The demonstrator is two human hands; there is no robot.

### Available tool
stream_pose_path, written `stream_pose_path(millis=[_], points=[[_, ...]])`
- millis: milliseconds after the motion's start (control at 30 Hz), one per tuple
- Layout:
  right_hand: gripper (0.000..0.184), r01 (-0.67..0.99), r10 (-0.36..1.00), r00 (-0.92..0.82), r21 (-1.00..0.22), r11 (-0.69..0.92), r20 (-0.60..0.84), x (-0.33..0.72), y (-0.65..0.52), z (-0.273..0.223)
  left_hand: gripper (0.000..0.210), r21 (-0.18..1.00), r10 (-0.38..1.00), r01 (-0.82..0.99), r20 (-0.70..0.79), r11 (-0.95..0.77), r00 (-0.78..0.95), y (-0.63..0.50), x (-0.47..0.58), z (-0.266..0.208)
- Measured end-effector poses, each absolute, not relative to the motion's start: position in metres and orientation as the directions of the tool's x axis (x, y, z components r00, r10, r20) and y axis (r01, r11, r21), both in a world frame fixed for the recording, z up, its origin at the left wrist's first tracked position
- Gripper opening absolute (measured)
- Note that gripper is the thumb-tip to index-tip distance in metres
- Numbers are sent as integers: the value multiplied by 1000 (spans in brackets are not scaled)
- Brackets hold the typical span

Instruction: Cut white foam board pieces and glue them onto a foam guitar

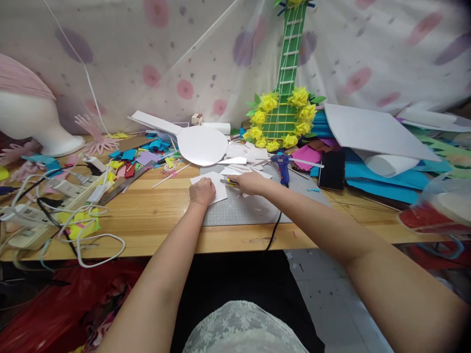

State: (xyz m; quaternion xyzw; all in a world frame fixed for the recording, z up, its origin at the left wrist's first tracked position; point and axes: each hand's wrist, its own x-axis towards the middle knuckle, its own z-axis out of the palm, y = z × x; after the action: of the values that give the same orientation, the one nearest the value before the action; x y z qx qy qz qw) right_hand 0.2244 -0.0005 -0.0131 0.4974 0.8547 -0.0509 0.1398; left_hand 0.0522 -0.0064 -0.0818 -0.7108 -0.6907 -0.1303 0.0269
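My left hand (202, 191) is closed and rests on a small white foam board piece (220, 192), gripping it at its left side. In my right hand (251, 183) is a craft knife (228, 182) with some yellow on it, pointing left toward the board piece. Both lie over a grey cutting mat (243, 208). White offcuts (253, 156) are heaped just beyond my hands. A white board shape with a round body and long neck (203, 145) lies behind my left hand. To the right of my right hand is a blue glue gun (283, 170) with a clear stick in it.
A green paper guitar with yellow flowers (283, 115) leans against the curtain. A power strip (55, 208) with tangled cables and a metal ruler (125, 185) lie left. A dark phone (331, 169), blue sheets (386, 182) and a plastic-wrapped tub (437, 208) stand right.
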Motion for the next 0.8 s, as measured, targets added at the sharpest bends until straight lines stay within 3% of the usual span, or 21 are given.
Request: stream_pose_path(millis=[233,333,500,700,800], points=[[48,876,816,-387,103,470,-430,247,-5,14,30,139,971,989,237,-58,24,-7,51,-83],[46,888,802,-373,70,454,-466,252,4,25,30,134,968,989,248,-65,30,-8,51,-84],[59,935,929,-355,-15,356,-105,223,25,11,26,152,959,982,275,-109,63,-10,50,-85],[72,981,981,-192,-16,192,1,170,35,-36,38,207,949,971,312,-123,53,-6,47,-90],[76,991,992,-122,-45,124,26,165,34,-47,48,203,964,978,267,-52,-4,-2,47,-91]])
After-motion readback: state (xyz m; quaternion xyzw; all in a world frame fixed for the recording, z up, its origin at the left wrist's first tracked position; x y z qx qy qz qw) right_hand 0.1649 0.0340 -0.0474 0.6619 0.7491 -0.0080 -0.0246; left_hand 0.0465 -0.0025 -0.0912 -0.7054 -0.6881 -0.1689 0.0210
